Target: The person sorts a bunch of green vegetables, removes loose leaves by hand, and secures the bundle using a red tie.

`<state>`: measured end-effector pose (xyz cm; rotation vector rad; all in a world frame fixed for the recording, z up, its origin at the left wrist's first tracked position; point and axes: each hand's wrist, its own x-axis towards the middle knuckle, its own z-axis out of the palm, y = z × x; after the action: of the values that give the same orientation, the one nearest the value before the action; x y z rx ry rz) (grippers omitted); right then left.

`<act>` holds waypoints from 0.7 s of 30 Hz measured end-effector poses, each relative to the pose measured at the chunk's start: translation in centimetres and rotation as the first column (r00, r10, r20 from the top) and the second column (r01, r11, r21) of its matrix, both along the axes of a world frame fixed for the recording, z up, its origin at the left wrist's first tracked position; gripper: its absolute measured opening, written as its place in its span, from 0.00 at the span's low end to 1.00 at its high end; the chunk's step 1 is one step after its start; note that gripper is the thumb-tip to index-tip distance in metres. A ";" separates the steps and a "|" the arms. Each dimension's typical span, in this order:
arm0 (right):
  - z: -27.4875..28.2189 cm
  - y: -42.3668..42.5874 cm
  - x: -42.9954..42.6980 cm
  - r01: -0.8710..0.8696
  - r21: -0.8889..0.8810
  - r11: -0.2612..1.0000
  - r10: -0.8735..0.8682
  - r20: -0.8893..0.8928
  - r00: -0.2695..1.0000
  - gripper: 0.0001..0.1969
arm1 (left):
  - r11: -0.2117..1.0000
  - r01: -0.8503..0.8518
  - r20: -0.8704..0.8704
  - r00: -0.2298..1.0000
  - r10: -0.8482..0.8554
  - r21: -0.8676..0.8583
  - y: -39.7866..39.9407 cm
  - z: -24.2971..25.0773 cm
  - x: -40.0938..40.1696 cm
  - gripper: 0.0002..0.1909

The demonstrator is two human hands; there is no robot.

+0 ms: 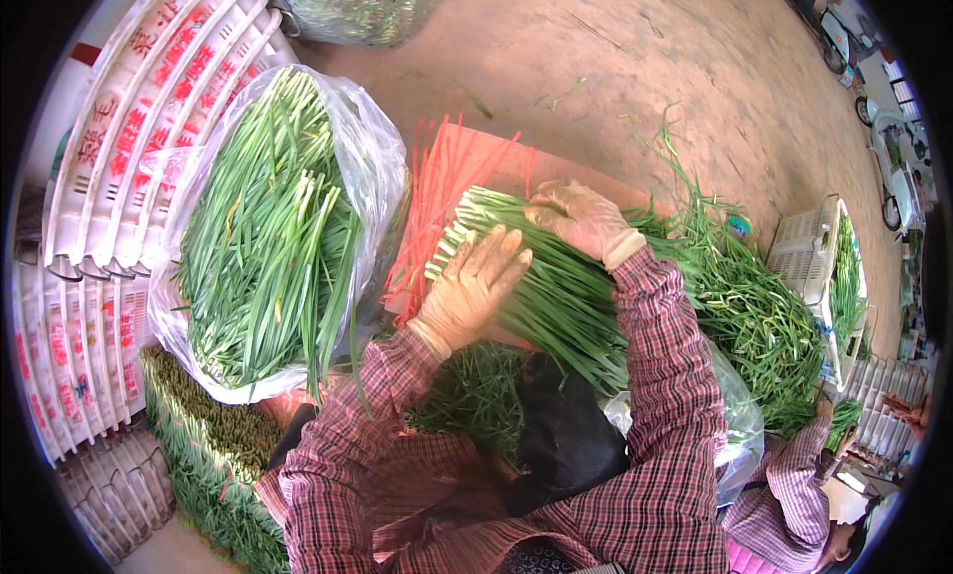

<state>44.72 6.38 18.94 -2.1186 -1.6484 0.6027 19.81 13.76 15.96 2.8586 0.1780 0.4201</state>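
A thick bundle of green garlic chives point(551, 299) lies across a low board point(573, 161), its pale cut ends toward the upper left. My left hand point(473, 284), in a thin translucent glove, rests flat against the near side of the stems with its fingers extended. My right hand point(577, 217), gloved too, curls over the far side of the same bundle. Red ties point(439, 179) are spread on the board beside the cut ends. To the left, more chives point(268, 239) fill an open clear plastic bag point(365, 142).
Stacked white crates point(141, 150) stand at the left, above tied chive bundles point(216, 455). Loose chives point(767, 328) are heaped at the right, near a white crate point(804, 254). Another person point(782, 492) sits at the lower right. A filled plastic bag point(357, 8) lies at the top.
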 end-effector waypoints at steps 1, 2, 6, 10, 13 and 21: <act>0.0 -0.6 -0.3 0.007 -0.037 0.999 -0.009 -0.049 0.999 0.25 | 0.999 -0.013 -0.012 1.000 0.014 0.044 0.2 0.2 0.2 0.48; 0.1 -1.2 -0.7 0.012 -0.075 0.997 -0.020 -0.097 0.995 0.26 | 0.996 -0.026 -0.024 0.999 0.028 0.089 0.5 0.4 0.6 0.48; 0.4 -3.5 -2.8 -0.027 0.003 1.000 0.027 -0.098 0.995 0.23 | 0.993 -0.047 -0.148 0.987 0.063 0.110 1.0 0.6 2.1 0.51; -0.1 -3.1 -2.8 -0.052 0.036 0.998 0.057 -0.135 0.989 0.20 | 0.994 -0.059 -0.220 0.972 0.079 0.097 1.0 0.0 2.0 0.57; -0.2 -2.3 -1.8 0.130 0.032 0.991 -0.104 -0.427 0.898 0.18 | 0.990 -0.070 -0.184 0.979 0.092 0.124 0.6 -0.6 1.7 0.55; -2.3 1.9 0.2 0.181 -0.155 0.971 -0.168 0.091 0.982 0.19 | 0.987 -0.133 -0.181 0.972 0.148 0.093 0.1 -0.3 1.1 0.56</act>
<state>44.88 8.25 16.62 -2.4013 -1.4746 0.6256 20.96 13.82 15.62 2.9740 0.4090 0.1867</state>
